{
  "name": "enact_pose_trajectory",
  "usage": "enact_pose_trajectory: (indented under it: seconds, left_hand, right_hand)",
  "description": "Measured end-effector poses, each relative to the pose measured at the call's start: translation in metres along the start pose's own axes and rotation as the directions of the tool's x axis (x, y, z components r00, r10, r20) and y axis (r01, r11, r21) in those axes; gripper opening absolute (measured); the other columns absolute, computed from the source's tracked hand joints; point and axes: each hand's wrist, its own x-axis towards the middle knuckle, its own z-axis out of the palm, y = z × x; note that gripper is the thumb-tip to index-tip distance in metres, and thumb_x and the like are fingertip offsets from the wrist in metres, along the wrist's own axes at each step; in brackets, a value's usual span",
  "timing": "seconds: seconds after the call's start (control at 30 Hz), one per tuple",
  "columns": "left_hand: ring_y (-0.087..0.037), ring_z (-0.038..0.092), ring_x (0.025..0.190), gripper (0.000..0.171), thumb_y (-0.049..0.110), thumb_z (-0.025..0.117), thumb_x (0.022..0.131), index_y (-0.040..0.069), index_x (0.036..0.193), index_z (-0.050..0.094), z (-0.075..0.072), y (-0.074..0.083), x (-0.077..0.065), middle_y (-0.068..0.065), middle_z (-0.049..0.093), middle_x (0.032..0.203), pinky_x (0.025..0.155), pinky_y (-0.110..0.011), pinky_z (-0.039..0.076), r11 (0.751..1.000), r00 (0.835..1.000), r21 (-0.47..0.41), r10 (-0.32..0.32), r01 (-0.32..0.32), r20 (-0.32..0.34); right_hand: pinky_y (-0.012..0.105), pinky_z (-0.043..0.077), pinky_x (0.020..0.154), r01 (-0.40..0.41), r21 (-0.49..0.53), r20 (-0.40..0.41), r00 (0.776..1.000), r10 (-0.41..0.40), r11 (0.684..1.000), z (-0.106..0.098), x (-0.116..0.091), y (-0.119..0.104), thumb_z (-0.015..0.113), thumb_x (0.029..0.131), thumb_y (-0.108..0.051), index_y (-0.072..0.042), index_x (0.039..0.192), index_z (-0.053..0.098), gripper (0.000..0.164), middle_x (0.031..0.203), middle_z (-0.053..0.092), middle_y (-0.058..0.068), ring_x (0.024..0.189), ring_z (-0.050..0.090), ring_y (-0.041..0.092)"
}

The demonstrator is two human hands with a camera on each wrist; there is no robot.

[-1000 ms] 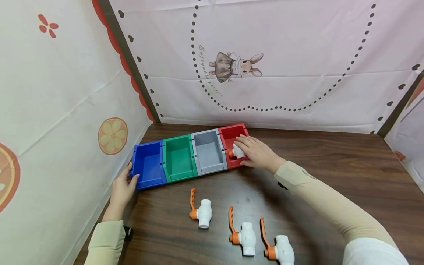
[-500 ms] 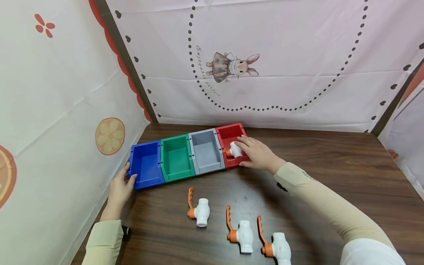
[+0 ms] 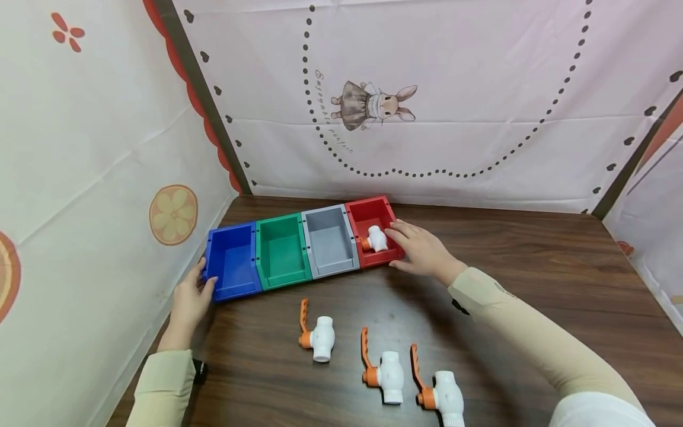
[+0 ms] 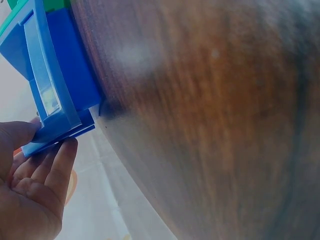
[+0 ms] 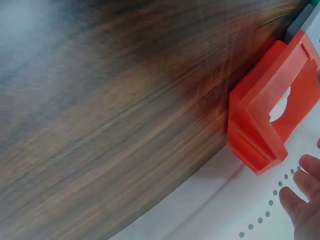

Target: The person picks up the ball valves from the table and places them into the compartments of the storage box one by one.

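Note:
My left hand (image 3: 188,303) grips the outer end of the blue bin (image 3: 236,267). In the left wrist view the thumb lies on the bin's front rim and the fingers (image 4: 61,167) along its side. At the right end of the row, a white ball valve with an orange handle (image 3: 377,239) lies in the red bin (image 3: 369,216). My right hand (image 3: 423,250) is beside that bin with fingers extended at its right edge, holding nothing. In the right wrist view those fingers (image 5: 305,192) are spread, and part of the white valve body (image 5: 280,107) shows inside.
Between the blue and red bins, joined in one row, are a green bin (image 3: 284,255) and a grey bin (image 3: 329,243). Three more ball valves lie nearer on the dark wooden table: a left one (image 3: 322,339), a middle one (image 3: 392,378) and a right one (image 3: 448,398). Printed cloth (image 3: 459,71) hangs behind.
My right hand has let go of the valve in the red bin and drawn back slightly to the right. The left hand keeps its grip on the blue bin. The whole view shifts slightly.

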Motion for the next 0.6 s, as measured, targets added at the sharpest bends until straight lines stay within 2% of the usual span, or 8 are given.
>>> enact_pose_trajectory:
  seconds: [0.17, 0.47, 0.6]
  left_hand:
    - [-0.052, 0.054, 0.110, 0.052, 0.006, 0.056, 0.094, -0.009, 0.140, 0.038, 0.000, -0.001, 0.001, -0.037, 0.045, 0.133, 0.090, -0.058, 0.048, 1.000, 1.000, -0.007, -0.005, 0.005, 0.008]
    - [-0.053, 0.054, 0.109, 0.052, 0.006, 0.056, 0.094, -0.008, 0.141, 0.037, -0.001, 0.001, 0.002, -0.039, 0.045, 0.131, 0.090, -0.058, 0.048, 1.000, 1.000, -0.003, -0.020, 0.020, 0.006]
    - [-0.053, 0.054, 0.109, 0.052, 0.004, 0.057, 0.093, -0.009, 0.140, 0.039, 0.001, 0.001, 0.003, -0.038, 0.046, 0.131, 0.089, -0.058, 0.049, 1.000, 1.000, -0.006, -0.007, 0.007, -0.005]
  right_hand:
    - [0.050, 0.040, 0.107, -0.025, 0.001, 0.013, 1.000, 0.025, 1.000, 0.000, -0.009, 0.001, 0.076, 0.077, -0.038, -0.003, 0.137, 0.048, 0.074, 0.141, 0.047, 0.018, 0.133, 0.041, 0.034]
    - [0.050, 0.040, 0.107, -0.030, -0.005, -0.015, 0.999, 0.030, 1.000, 0.001, -0.019, 0.005, 0.074, 0.079, -0.038, -0.002, 0.136, 0.049, 0.072, 0.139, 0.048, 0.020, 0.132, 0.042, 0.035]
    - [0.051, 0.040, 0.106, -0.043, 0.003, -0.001, 0.999, 0.043, 0.999, 0.001, -0.023, 0.006, 0.074, 0.079, -0.038, -0.003, 0.136, 0.048, 0.072, 0.140, 0.047, 0.019, 0.133, 0.042, 0.035]
